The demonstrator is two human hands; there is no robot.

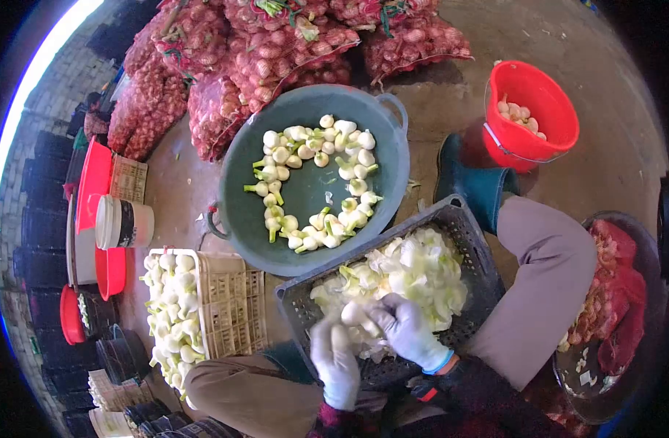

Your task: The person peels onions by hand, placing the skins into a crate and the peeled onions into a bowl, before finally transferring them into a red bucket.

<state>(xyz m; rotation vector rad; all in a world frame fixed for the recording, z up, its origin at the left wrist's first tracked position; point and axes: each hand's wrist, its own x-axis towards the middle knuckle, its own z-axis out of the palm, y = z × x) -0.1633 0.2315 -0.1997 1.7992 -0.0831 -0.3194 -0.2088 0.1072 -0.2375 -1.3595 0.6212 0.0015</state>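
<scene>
Both my hands wear pale gloves and are above a black perforated crate (488, 281) of white-green peelings (422, 274). A whitish garlic bulb (355, 315) is between them, slightly blurred. The fingers of my right hand (410, 332) are closed on the bulb's stem side. My left hand (334, 358) is beside the bulb, smeared by motion, so its grip is unclear. Beyond the crate, a large grey-green tub (305, 190) holds a ring of peeled bulbs (281, 155) with short green stems.
A cream basket (232, 299) of peeled bulbs stands left. Net sacks (276, 55) lie behind the tub. A red bucket (521, 146) holds bulbs at the upper right. A dark basin (586, 401) with red netting is at the right. My bent legs flank the crate.
</scene>
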